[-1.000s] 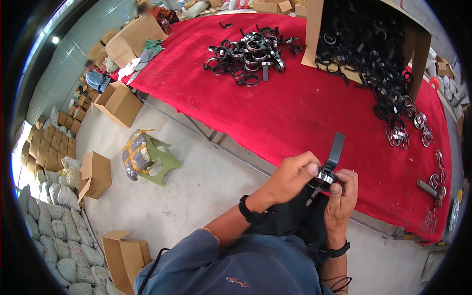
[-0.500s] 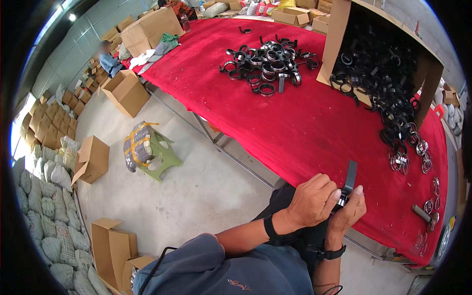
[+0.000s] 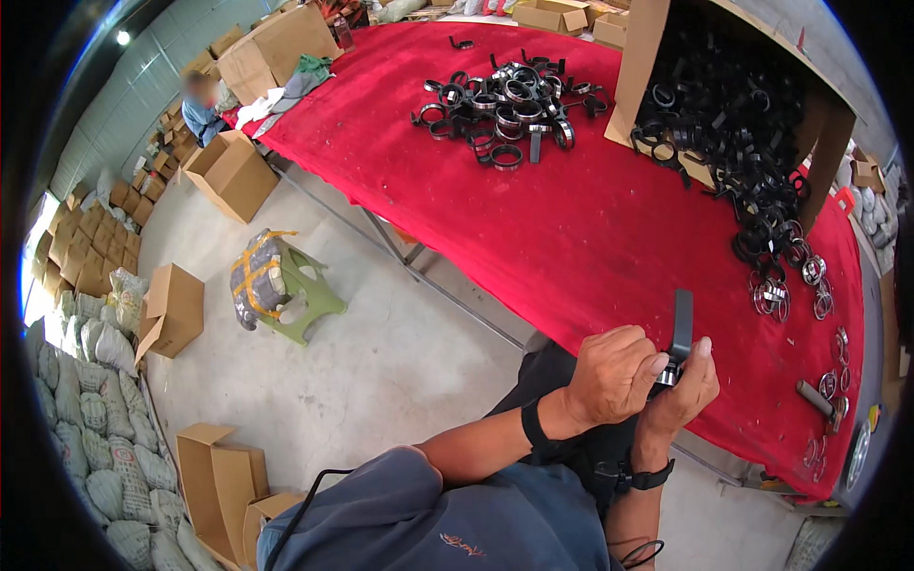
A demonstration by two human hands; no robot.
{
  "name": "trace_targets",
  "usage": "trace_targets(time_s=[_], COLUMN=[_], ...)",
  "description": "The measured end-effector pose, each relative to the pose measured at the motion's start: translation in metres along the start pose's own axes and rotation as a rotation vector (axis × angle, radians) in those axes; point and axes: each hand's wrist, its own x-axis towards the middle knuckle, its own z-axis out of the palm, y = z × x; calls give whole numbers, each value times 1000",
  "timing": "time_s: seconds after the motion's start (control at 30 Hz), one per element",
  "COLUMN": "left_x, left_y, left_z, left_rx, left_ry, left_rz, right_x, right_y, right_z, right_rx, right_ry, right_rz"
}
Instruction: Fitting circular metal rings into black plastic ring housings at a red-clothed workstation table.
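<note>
Close to the table's near edge, both hands grip one black-and-silver ring clamp (image 3: pixel 670 374). A flat dark lever (image 3: pixel 682 325) stands almost upright from it. My left hand (image 3: pixel 614 374) has its fingers curled, with the thumb pressed at the ring. On the other side, my right hand (image 3: pixel 684 387) wraps the ring, its thumb up beside the lever. Much of the ring is hidden by the fingers. Farther off on the red cloth lies a heap of similar ring clamps (image 3: pixel 514 107). More black clamps (image 3: pixel 762 190) spill from a tipped carton (image 3: pixel 628 71) at the right.
Loose silver rings (image 3: pixel 771 297) and a short grey rod-like tool (image 3: pixel 815 399) lie along the right of the red-covered table (image 3: pixel 571 247). A green stool (image 3: pixel 328 303) with a taped cushion stands left. Cartons (image 3: pixel 233 176), stacked sacks (image 3: pixel 105 447) and a seated person (image 3: pixel 200 114) are beyond.
The lever on the clamp stands more upright than before. Both hands have shifted slightly and still hold the clamp. The whole view has moved a little.
</note>
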Motion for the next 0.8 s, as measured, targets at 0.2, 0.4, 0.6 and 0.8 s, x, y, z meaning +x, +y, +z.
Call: trace_targets(time_s=[0.2,0.4,0.6,0.8], left_x=[8,11,5,-9], left_y=[-3,-16,-17,-21], left_z=[4,0,-5,-4], left_rx=[21,47,-86,-7], left_ry=[11,-50,-336,-400], left_rz=[40,-83,-174,-281], right_x=[4,17,25,19], right_y=[1,22,39,46], right_z=[6,17,-1,2], right_rx=[-61,86,93,179], right_ry=[27,-14,44,64], right_rz=[-21,13,94,291])
